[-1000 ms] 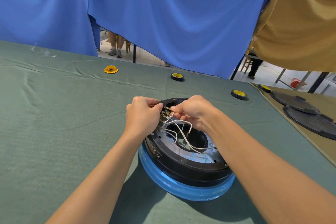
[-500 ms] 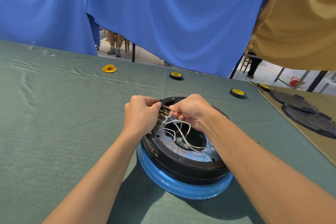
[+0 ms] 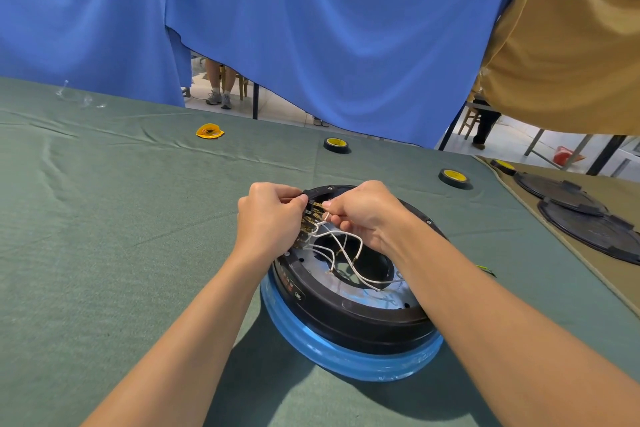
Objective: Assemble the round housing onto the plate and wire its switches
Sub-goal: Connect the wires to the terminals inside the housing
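At housing (image 3: 346,321) far rim, L grip (image 3: 268,218) tight on switches (image 3: 309,222), R grip (image 3: 367,213) tight on 1 wire (image 3: 326,217); wide cloth (image 3: 104,218) left.

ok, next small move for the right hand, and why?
Probably push the end of the white wire onto a brass terminal: the right hand pinches it just beside the terminals, while the left hand holds the switch block on the housing.

hands (image 3: 268,218) (image 3: 367,211): 2 | housing (image 3: 346,319): 1 | plate (image 3: 332,352): 1 | white wires (image 3: 341,235): several | tape rolls (image 3: 334,145) (image 3: 453,178) (image 3: 503,166): 3 | black lids (image 3: 561,191) (image 3: 595,229): 2 | yellow scrap (image 3: 209,131): 1
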Demonstrator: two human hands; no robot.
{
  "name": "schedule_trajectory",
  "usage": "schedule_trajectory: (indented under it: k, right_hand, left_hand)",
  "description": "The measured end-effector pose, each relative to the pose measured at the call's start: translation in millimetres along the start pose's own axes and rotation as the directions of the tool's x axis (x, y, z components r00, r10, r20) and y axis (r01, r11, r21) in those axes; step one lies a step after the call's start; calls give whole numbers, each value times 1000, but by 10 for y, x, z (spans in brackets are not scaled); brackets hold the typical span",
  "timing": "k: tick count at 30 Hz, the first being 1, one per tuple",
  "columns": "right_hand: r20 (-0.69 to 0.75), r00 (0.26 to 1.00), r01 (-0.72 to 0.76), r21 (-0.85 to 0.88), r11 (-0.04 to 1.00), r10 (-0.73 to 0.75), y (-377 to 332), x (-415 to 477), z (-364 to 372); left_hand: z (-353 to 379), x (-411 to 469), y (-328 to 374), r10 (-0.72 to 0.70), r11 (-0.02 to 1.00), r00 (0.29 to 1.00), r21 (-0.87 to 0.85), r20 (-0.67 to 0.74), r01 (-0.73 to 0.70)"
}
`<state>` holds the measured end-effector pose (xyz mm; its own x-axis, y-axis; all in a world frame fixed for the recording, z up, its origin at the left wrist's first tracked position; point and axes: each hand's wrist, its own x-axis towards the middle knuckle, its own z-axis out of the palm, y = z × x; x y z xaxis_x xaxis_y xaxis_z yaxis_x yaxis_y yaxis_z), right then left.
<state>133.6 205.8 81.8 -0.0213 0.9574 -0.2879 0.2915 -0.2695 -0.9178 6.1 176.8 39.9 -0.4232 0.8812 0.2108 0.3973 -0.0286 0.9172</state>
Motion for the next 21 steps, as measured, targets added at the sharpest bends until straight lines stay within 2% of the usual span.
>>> schedule_trajectory:
  k: [21]
  right_hand:
    - [-34, 998, 49, -77, 996, -51, -33, -22, 40]
  left_hand:
    - [-7, -14, 24, -22, 1000, 1000, -2, 2, 22]
